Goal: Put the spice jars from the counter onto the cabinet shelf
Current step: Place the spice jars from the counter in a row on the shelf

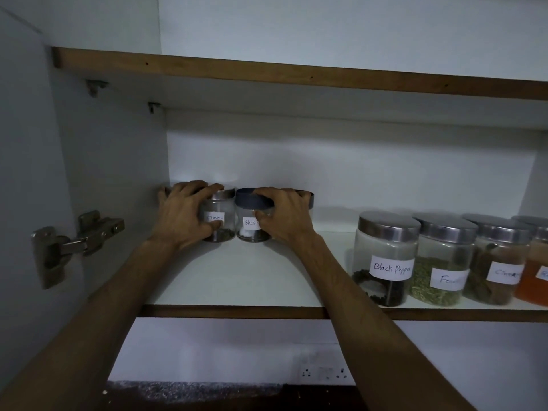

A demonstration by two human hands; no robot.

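Note:
Two small glass spice jars stand side by side at the back left of the white cabinet shelf [252, 280]. The left one, labelled Cloves [221, 212], has a steel lid; my left hand [185, 216] is wrapped around it. The right one [249, 223], with a dark lid and a label starting "Black", is gripped by my right hand [286, 216]. Behind each hand another lid edge shows, on jars mostly hidden. Both held jars rest on the shelf and touch each other.
A row of bigger steel-lidded jars lines the shelf's front right: Black Pepper [385, 259], a fennel jar [441, 262], a cinnamon jar [498, 262] and an orange-filled jar [535, 268]. An upper shelf [296, 74] hangs overhead. A door hinge [74, 241] sits on the left wall.

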